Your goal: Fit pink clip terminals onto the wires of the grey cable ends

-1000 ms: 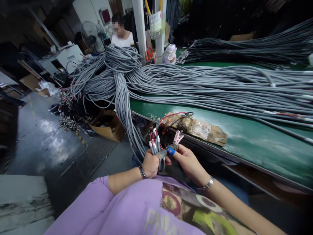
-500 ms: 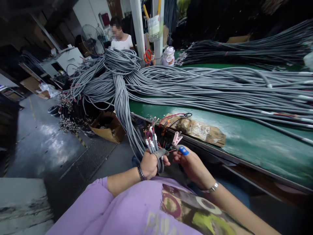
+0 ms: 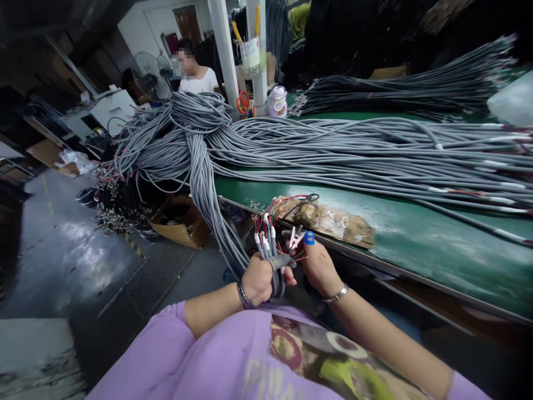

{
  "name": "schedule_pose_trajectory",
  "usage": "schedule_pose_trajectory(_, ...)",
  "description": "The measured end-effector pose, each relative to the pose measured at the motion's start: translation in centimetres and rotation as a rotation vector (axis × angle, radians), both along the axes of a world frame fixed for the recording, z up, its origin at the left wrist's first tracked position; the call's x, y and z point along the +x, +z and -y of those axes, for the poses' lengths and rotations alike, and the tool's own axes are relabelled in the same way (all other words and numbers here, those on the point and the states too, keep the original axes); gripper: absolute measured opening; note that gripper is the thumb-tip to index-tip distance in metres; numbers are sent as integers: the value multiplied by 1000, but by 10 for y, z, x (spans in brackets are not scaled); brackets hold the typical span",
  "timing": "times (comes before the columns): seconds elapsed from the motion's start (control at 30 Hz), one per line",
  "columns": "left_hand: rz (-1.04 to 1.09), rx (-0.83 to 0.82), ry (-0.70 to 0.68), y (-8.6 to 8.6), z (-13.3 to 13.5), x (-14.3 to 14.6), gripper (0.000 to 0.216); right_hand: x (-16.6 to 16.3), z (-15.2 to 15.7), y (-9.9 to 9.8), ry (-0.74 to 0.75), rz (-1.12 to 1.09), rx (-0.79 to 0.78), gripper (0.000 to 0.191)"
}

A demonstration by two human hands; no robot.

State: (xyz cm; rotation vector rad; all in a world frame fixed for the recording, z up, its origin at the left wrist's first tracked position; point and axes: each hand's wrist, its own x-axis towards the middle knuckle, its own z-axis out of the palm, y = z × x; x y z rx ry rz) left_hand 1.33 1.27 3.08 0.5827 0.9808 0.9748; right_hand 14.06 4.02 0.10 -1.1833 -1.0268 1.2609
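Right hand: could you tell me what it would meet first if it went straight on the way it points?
Probably the brown taped cardboard on the near edge of the green table: the right hand points up and forward, its blue-capped fingertip just short of it. Depth is unclear.

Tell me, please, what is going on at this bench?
A person grips a bundle of grey cables in the left hand, with the stripped coloured wire ends pointing up. The right hand, a blue cap on one fingertip, is at those ends beside a pink clip. Long grey cables cover the green bench; another person sits beyond.
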Motion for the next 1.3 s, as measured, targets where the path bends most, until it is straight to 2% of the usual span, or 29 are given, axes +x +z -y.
schedule_pose_trajectory(0.07, -7, -2, -5, 1, -1, 1, 35, -2, 2, 0, 17, -11, -3, 64)
schedule_pose_trajectory(0.17, -18, -4, -20, 2, 0, 3, 36, -5, -1, 2, 188, -225, -103, 68)
schedule_pose_trajectory(0.23, -22, 4, -24, 2, 1, 4, 37, -6, -4, 3, 247, -329, -154, 66)
schedule_pose_trajectory(0.43, -16, -10, -24, -3, 2, 5, 43, -7, -8, 3, 99, -568, -264, 51)
schedule_pose_trajectory(0.63, -33, -11, -30, -4, 5, 3, 41, -6, -5, 2, 128, -718, -266, 43)
schedule_pose_trajectory(0.97, -30, 16, -22, 1, 12, -3, 38, 3, -5, 1, 170, -698, -275, 28)
schedule_pose_trajectory(1.17, 14, 7, -13, -1, 4, -2, 35, 4, -6, 3, 167, -621, -296, 35)
schedule_pose_trajectory(1.23, 19, 6, -18, 0, 2, -1, 34, 3, -6, 4, 165, -567, -250, 36)
schedule_pose_trajectory(1.3, 24, 1, -20, 1, 1, 0, 34, 1, -6, 3, 97, -504, -179, 37)
